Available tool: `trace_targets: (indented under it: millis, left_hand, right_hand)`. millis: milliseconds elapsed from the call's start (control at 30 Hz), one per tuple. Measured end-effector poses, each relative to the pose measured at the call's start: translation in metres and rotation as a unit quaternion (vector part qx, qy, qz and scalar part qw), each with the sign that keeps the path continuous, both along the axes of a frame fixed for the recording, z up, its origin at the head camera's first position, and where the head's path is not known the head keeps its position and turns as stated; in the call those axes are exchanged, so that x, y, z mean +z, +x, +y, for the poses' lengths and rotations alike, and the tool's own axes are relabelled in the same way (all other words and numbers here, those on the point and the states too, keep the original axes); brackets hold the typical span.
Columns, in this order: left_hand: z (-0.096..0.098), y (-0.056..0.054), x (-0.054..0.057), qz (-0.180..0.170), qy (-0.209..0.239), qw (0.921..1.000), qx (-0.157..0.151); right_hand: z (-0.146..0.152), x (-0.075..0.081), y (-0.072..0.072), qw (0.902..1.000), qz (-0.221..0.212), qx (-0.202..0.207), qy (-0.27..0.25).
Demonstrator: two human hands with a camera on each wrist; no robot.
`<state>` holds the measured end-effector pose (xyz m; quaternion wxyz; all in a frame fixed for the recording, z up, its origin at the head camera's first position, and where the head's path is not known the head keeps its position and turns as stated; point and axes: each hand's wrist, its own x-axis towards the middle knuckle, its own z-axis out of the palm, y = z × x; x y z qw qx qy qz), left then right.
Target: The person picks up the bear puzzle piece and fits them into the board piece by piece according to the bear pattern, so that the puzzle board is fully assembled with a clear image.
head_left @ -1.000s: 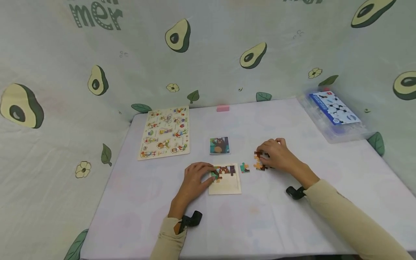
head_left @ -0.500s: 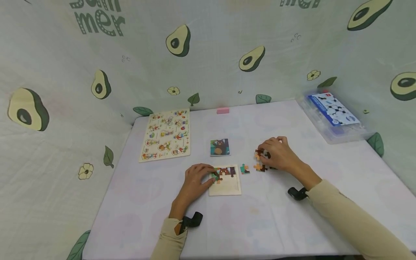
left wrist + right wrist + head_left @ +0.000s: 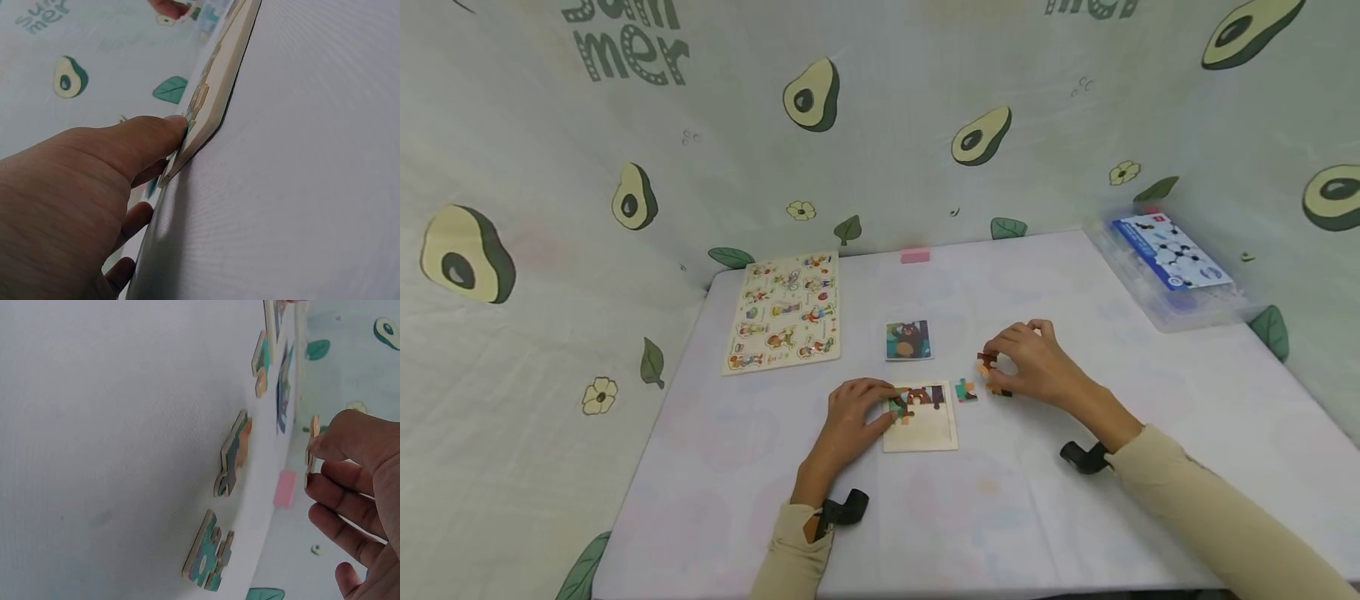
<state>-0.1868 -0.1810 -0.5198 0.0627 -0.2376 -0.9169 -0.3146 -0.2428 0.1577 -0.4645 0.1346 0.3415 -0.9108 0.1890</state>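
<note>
My left hand [image 3: 850,417] rests on the left side of a small wooden puzzle board [image 3: 934,437]. Its thumb touches the board's face near the corner in the left wrist view. Bear-picture pieces [image 3: 917,394] fill the top of the board and part of its left side. Right of the board, my right hand [image 3: 1033,362] pinches a brown and orange puzzle piece [image 3: 312,453] between thumb and fingertips, raised over the table. Beneath and beside it lie loose pieces: a green and orange puzzle piece [image 3: 965,390], a dark and orange puzzle piece [image 3: 234,453] and a teal puzzle piece [image 3: 205,553].
A bear picture card [image 3: 908,340] lies behind the board. At the back left is a larger puzzle board with children's figures [image 3: 784,312]. A pink block [image 3: 915,256] sits at the back edge, and a clear plastic case [image 3: 1180,308] at the back right.
My right hand has come up and slightly left with the brown and orange puzzle piece pinched in it. The left hand has stayed on the board.
</note>
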Motion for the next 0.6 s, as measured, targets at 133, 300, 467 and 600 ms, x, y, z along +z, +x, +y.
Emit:
trace_targets:
  millis: [133,300,467,600]
  left_hand:
    - [-0.001,0.001,0.0,-0.006,-0.004,1.0,0.003]
    - [-0.001,0.001,0.001,-0.007,-0.004,1.0,0.004]
    - [-0.001,0.001,0.001,-0.006,-0.007,0.9999,0.007]
    - [0.0,0.002,0.001,-0.005,-0.003,1.0,0.007]
  right_hand:
    - [-0.006,0.001,0.004,0.9999,0.002,0.014,-0.004]
    - [-0.013,0.001,0.008,0.9996,0.013,0.025,-0.002]
    - [-0.021,-0.001,0.011,0.9993,0.01,0.036,-0.011]
    - [-0.026,-0.003,0.015,0.999,0.014,0.043,-0.004]
